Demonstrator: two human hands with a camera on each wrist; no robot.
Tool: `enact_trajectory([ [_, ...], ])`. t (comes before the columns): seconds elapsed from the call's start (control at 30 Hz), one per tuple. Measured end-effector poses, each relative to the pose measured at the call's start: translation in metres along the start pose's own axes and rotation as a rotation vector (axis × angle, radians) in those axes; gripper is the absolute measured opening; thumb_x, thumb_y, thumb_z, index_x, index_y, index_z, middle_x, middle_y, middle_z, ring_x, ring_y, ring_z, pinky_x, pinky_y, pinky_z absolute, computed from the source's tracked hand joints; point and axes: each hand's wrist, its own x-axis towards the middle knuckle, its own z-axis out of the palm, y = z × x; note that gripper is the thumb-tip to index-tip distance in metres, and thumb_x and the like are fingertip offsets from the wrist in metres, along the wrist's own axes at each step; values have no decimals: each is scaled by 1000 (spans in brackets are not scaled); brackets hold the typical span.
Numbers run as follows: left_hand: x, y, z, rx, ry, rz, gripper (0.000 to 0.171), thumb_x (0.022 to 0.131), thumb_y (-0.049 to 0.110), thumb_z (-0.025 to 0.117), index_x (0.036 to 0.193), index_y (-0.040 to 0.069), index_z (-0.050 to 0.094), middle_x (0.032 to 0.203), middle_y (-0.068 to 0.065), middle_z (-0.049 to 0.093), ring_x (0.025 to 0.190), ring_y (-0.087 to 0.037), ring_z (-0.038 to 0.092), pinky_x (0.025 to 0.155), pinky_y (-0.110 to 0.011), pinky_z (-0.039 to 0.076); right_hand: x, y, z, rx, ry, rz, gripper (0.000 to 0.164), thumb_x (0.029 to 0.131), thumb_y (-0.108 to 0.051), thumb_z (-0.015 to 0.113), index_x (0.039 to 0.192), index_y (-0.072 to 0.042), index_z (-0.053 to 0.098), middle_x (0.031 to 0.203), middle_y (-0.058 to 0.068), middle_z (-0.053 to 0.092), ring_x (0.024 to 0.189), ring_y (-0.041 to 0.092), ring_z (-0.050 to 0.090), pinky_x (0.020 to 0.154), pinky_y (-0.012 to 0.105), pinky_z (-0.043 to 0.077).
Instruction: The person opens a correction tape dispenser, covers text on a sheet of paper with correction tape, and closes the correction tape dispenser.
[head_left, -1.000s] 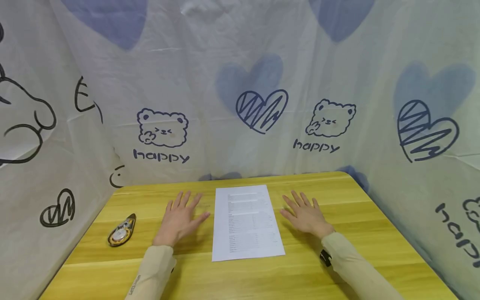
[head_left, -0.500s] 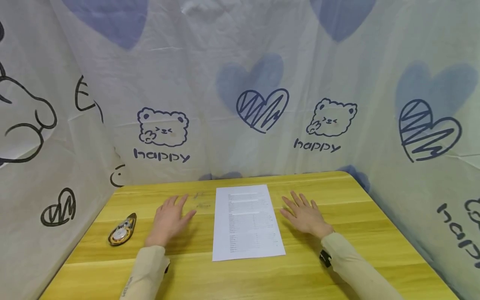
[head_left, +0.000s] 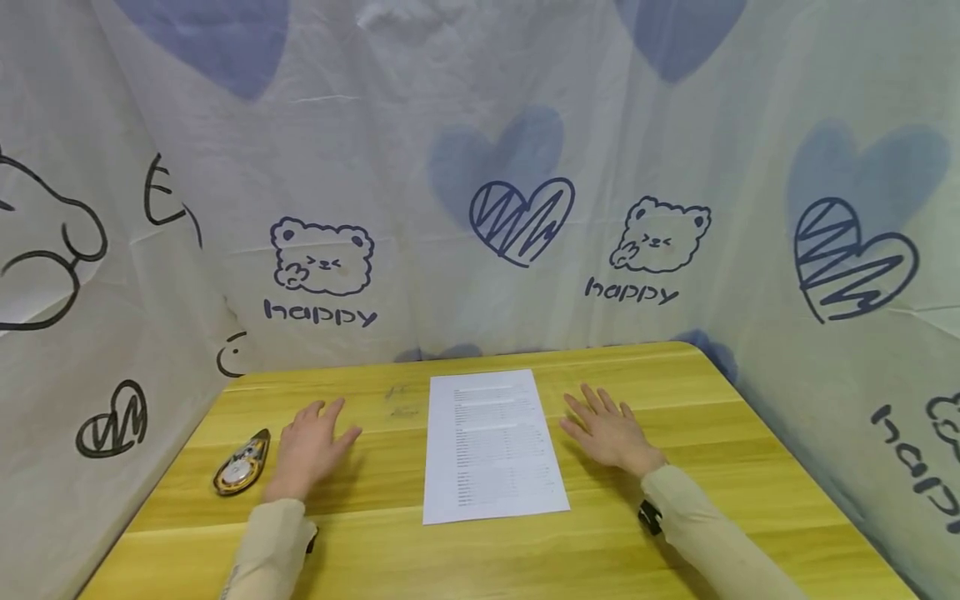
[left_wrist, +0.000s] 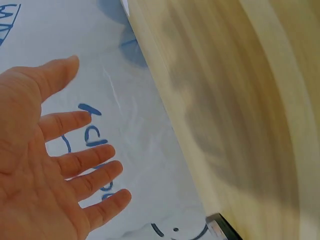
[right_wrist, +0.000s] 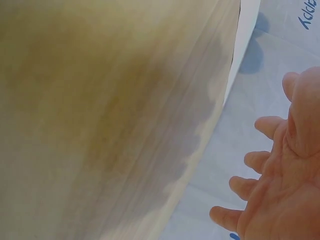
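A white sheet of printed paper (head_left: 491, 450) lies flat on the wooden table between the two hands. Left of it, a teardrop-shaped correction tape (head_left: 242, 465) with a clear case and yellow-black edging lies on the tabletop. My left hand (head_left: 306, 450) hovers just right of the correction tape, fingers spread and holding nothing; in the left wrist view its palm and relaxed fingers (left_wrist: 95, 177) show. The correction tape's dark end pokes in at that view's lower edge. My right hand (head_left: 611, 433) is over the table right of the paper, fingers spread, nothing held.
The yellow wood-grain table (head_left: 675, 542) ends at a white curtain (head_left: 480, 308) printed with hearts and bears, which closes in the back and both sides. Faint dark marks (head_left: 403, 412) are on the wood left of the paper.
My left hand has moved left, away from the paper and closer to the correction tape. The right hand, the paper and the correction tape have stayed in place.
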Motion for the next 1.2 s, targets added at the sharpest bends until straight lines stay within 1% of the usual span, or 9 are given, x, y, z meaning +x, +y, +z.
enact_trajectory([
  [0.17,-4,-11,-4,-2,-10,-34,62,98,37,57,145,1,42,141,-37,41,127,-57,39,98,-72,35,-1,1,1,6,4,-1,64,103,-54,33,155,-16,31,163,18,17,148,45,15,114,71,13],
  [0.4,-8,-25,-12,-11,-10,-67,64,98,38,57,145,-1,41,141,-38,40,127,-58,37,99,-73,31,0,1,1,-7,7,-9,64,103,-54,33,155,-17,31,163,18,18,148,45,15,115,71,13],
  [0.63,-11,-40,-22,-11,-23,-91,66,98,39,57,144,-5,40,137,-40,41,122,-60,40,92,-73,37,1,0,0,-11,-1,-2,64,103,-54,33,155,-16,32,163,18,18,148,45,16,114,71,13],
  [0.77,-15,-50,-24,-15,-34,-110,67,98,38,56,144,-6,39,137,-40,41,121,-60,40,90,-73,39,1,-1,-1,-12,-15,-4,63,103,-53,32,154,-16,33,162,19,19,148,46,16,115,70,14],
  [0.87,-16,-57,-25,-24,-62,-139,69,98,40,55,145,-7,38,137,-41,41,121,-61,39,91,-73,38,1,-2,-3,-10,-28,-3,62,104,-52,33,154,-15,33,162,19,21,147,46,17,115,68,15],
  [1.03,-16,-67,-31,-52,-137,-232,78,97,48,53,147,-8,32,136,-43,38,121,-63,35,92,-74,35,1,-3,-4,-2,-42,0,61,104,-50,33,154,-15,32,161,19,21,147,47,17,116,67,16],
  [1.2,-18,-75,-34,-69,-200,-309,81,98,48,53,148,-10,27,137,-45,32,122,-66,30,93,-75,32,1,-4,-4,9,-53,5,61,105,-50,32,154,-14,33,161,19,21,148,46,17,117,66,17],
])
